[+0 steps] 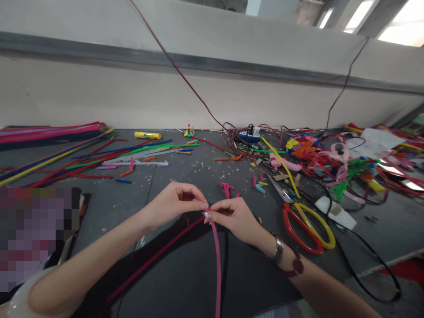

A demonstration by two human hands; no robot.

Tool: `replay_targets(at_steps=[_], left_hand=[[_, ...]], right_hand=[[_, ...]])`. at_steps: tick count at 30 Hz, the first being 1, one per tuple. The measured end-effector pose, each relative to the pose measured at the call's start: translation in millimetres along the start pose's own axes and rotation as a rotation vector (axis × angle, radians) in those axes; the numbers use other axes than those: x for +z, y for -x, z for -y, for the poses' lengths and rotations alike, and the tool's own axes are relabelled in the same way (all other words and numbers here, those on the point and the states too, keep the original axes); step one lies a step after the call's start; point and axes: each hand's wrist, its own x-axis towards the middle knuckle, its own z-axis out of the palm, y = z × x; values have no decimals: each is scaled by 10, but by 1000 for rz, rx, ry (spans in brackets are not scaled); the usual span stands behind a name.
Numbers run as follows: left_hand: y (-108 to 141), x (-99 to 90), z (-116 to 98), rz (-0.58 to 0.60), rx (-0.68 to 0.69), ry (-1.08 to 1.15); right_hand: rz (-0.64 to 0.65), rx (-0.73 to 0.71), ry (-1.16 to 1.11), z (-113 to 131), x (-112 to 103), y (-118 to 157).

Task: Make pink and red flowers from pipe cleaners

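Fingertips of my left hand [188, 198] and my right hand [230, 214] meet in a pinch in the middle of the view, just above the dark table. Between them is a pink pipe cleaner [217, 265], seen as a long strip hanging toward the front edge from under my right fingers. Another darker pink length [159, 252] runs from the pinch down to the left. Whether both lengths are one piece is hidden by my fingers. A small bent pink piece [227, 189] lies just beyond my right hand.
Scissors [308, 227] with red and yellow handles lie right of my right hand. Behind are a yellow tube [147, 135], a power strip [250, 135] with tangled cables, and bundled coloured strips [49, 134]. A colourful pile [341, 172] sits right; a pixelated area [36, 234] is left.
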Motion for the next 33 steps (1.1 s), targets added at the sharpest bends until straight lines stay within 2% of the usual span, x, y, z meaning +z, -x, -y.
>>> replay_targets(at_steps=[4, 12, 17, 21, 26, 28, 33], left_hand=[[-2, 2, 3, 14, -21, 44], [-15, 66, 97, 73, -114, 434], [-56, 49, 177, 23, -91, 412], [-67, 45, 242, 7, -44, 440], [-54, 73, 291, 83, 19, 569], [-50, 84, 296, 103, 15, 593], [-49, 98, 309, 111, 35, 590]], right_hand=[[7, -32, 59, 5, -11, 6], [73, -51, -23, 36, -28, 27], [69, 27, -73, 29, -47, -26], [131, 146, -257, 9, -71, -54], [305, 316, -600, -10, -68, -40], [342, 327, -666, -26, -60, -38], [340, 325, -720, -99, -35, -56]])
